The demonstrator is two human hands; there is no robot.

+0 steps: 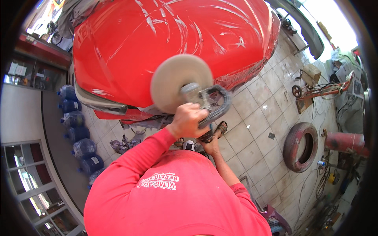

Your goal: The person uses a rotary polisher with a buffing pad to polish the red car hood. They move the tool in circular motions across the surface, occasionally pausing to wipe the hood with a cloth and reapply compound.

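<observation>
Both my hands are closed on a car polisher [192, 93] in front of my waist. My left hand [188, 120] grips it close behind its head, beside a dark loop-shaped handle [223, 108]. Lower down, my right hand [211, 146] is wrapped round the rear of the body, its fingers partly hidden. The large round tan pad [168, 84] looks smeared, as if spinning. It overlaps the near edge of a red car hood [130, 67] streaked with white compound; whether it touches the paint I cannot tell. Clear plastic film [246, 74] covers part of the car's front.
Several blue water jugs [76, 133] line the left wall. Crumpled plastic [125, 144] lies by my feet on the tiled floor [252, 118]. To the right are a tire [301, 147], a red cylinder [344, 142], a hand cart [327, 89] and loose cables [323, 183].
</observation>
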